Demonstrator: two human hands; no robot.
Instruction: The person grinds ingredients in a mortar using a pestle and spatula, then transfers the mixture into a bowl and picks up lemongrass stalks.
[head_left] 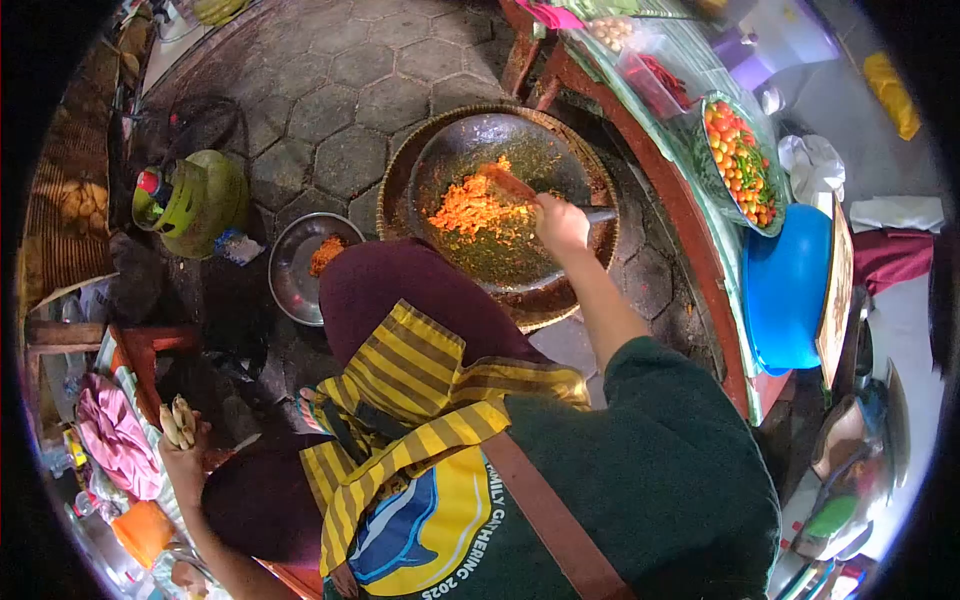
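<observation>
My right hand [562,225] is closed around a flat reddish-brown scraper [508,182]. Its broad end lies against a heap of orange mashed food [470,208] in a wide, dark mortar [440,150], whose bowl is smeared with orange and green bits. A woven round tray [388,190] surrounds the mortar. Low on the left, my left hand [183,455] grips several pale, finger-shaped pieces [180,422] that stick up from the fist; their kind is unclear. Beside my knee stands a metal bowl [290,262] with a small portion of orange mash [326,255].
A green gas cylinder [215,205] stands on the paved floor [350,160] at left. Along the right runs a table edge [680,200], bearing a basket of tomatoes and chillies [740,165], a plastic box of red chillies [655,85] and a blue tub [785,290]. Pink cloth [120,435] lies at lower left.
</observation>
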